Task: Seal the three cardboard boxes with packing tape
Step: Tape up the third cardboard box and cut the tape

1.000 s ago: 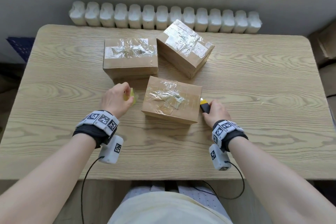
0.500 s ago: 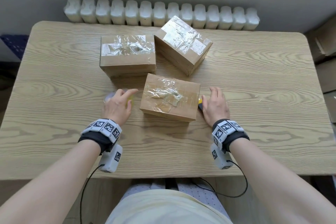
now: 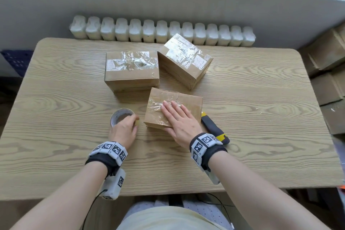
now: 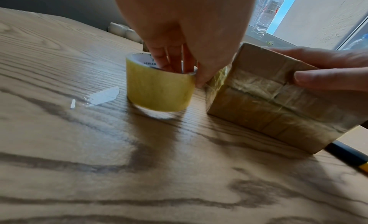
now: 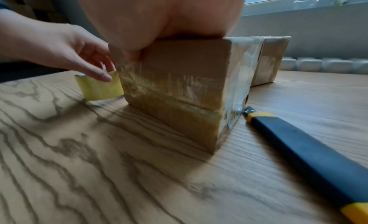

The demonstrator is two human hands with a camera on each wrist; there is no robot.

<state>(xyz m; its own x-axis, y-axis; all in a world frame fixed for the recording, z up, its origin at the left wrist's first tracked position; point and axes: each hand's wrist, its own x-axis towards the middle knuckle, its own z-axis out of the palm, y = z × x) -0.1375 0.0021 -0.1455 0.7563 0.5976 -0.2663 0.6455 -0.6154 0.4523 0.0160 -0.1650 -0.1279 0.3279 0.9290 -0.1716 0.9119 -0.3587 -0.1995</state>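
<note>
Nearest, on the wooden table (image 3: 261, 136): right hand (image 3: 179, 121) laid flat, fingers straight and together, palm pressing down on the top of the near box (image 3: 188, 102), over crinkled clear tape. From the right wrist view, thumb bent over that box's near top edge, seemingly just resting there, though blurred at that close range. Holding nothing.

Just right of that hand and wrist, touching or almost touching the box's right side: a utility knife (image 3: 214, 129) with dark handle and yellow ends, lying flat, tip toward the box.

Left of the right hand, across a narrow gap from the box: left hand (image 3: 124, 129) on the tape roll (image 3: 121, 116), standing on its flat side. Fingers (image 4: 171, 57) dipped into the core, thumb outside against the yellow wall, so pinching the roll's rim. Left of that hand, a small scrap of clear tape (image 4: 103, 96) stuck on the table.

Beyond both hands: left far box (image 3: 130, 73) straight ahead of the left hand, top crossed with wrinkled tape; right far box (image 3: 184, 61) ahead of the right hand, turned at an angle, also taped across the top. Both close together, near box just in front of the gap between them.

Farthest: white radiator (image 3: 160, 32) behind the table edge, windowsill above; stacked cardboard (image 3: 328, 73) well off beyond the right hand.
</note>
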